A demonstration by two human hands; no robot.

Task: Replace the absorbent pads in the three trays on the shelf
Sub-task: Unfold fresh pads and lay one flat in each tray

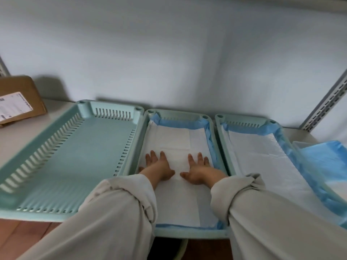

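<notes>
Three pale green slotted trays stand side by side on the white shelf. The left tray (56, 166) holds no pad. The middle tray (178, 114) holds a white pad with blue edges (178, 136). My left hand (157, 166) and my right hand (199, 168) press flat on that pad, fingers straight and spread, about a hand's width apart. The right tray (244, 120) is lined with another white and blue pad (262, 156).
A brown cardboard box (18, 100) with a white label sits at the back left of the shelf. More blue pad material (324, 156) lies in a container at the far right. A perforated metal upright (326, 104) rises at the right. The wall is close behind the trays.
</notes>
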